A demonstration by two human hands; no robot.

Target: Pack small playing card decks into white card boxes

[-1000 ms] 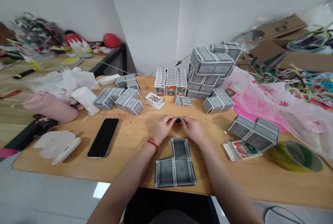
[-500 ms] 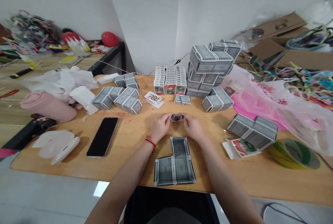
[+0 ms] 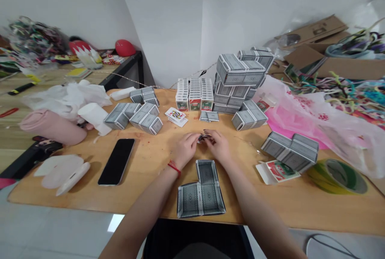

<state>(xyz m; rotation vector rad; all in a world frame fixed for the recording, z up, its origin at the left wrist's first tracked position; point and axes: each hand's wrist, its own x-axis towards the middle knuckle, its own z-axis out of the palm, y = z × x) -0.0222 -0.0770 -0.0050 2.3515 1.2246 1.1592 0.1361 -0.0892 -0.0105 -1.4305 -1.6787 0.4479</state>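
Observation:
My left hand [image 3: 185,147] and my right hand [image 3: 218,145] meet over the middle of the table, fingers closed on a playing card [image 3: 203,137] between them. The card is small in view and partly hidden by my fingers. Just nearer to me lies an L-shaped open form made of grey-backed cards [image 3: 200,194], its edges raised. Beyond my hands is a small flat stack of grey-backed cards [image 3: 209,116]. To its left, loose face-up cards [image 3: 176,115] include a queen.
A tower of grey card blocks [image 3: 237,78] stands behind right, beside rows of card packs [image 3: 195,95]. More card blocks [image 3: 147,118] sit left, another [image 3: 290,150] right. A phone [image 3: 116,162], pink roll [image 3: 52,126], opened card box [image 3: 278,170] and yellow-green tape roll [image 3: 339,175] lie around.
My right hand has come in closer to my left, its fingers now over the card, which shows less of its face. The whole view has shifted slightly.

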